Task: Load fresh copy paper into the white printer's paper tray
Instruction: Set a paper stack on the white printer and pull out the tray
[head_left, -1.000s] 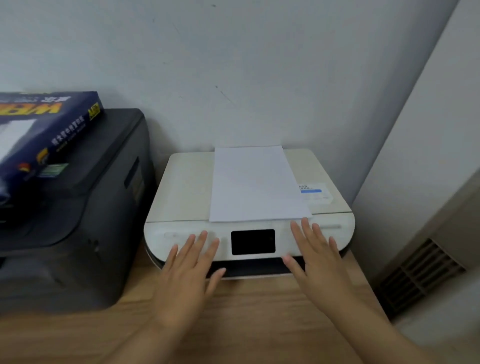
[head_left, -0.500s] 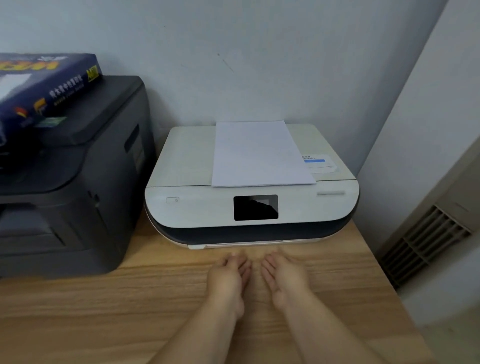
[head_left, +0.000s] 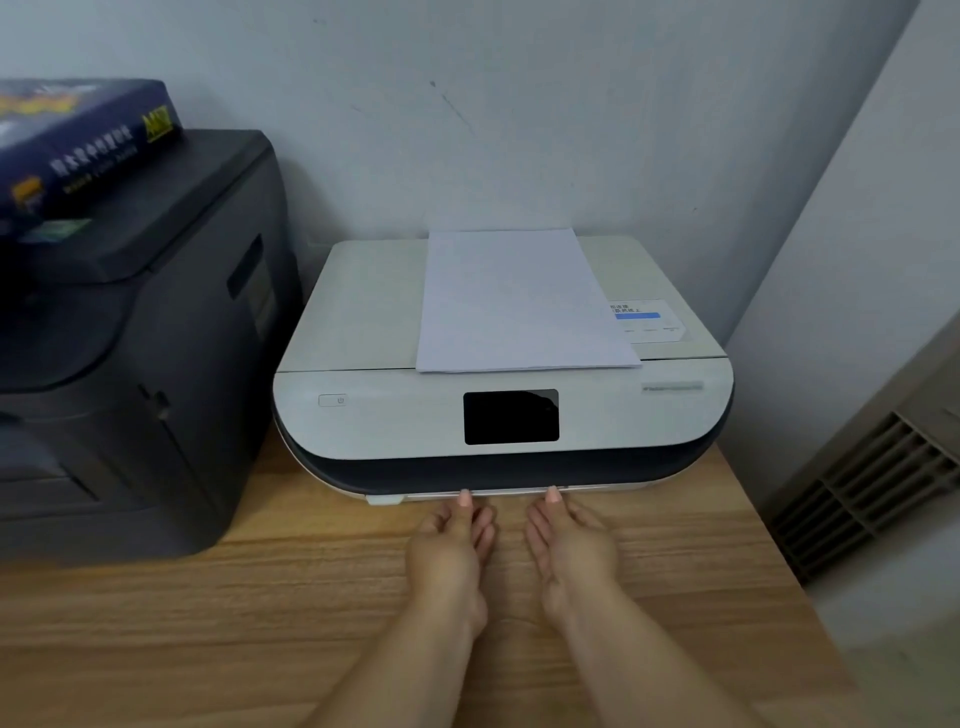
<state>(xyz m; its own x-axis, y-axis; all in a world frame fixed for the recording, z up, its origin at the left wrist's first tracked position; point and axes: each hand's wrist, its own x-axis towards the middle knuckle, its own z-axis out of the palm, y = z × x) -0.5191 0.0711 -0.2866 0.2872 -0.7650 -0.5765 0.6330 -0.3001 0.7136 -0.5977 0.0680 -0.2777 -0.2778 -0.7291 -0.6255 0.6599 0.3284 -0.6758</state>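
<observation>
The white printer (head_left: 363, 415) sits on a wooden table against the wall, its dark screen facing me. A stack of white copy paper (head_left: 519, 301) lies flat on its lid. The paper tray's thin white front edge (head_left: 509, 492) shows along the printer's bottom. My left hand (head_left: 452, 551) and my right hand (head_left: 571, 545) rest palm-up on the table side by side, fingertips touching that tray edge. Both hands hold nothing.
A larger black printer (head_left: 156, 364) stands at the left with a blue paper ream package (head_left: 78, 150) on top. The wooden table (head_left: 208, 623) stretches toward me. A wall and a floor vent (head_left: 872, 493) lie to the right.
Both hands dropped from the printer's front panel down to the table, turned palm-up, then slid forward until the fingertips met the tray edge. The camera view shifted too.
</observation>
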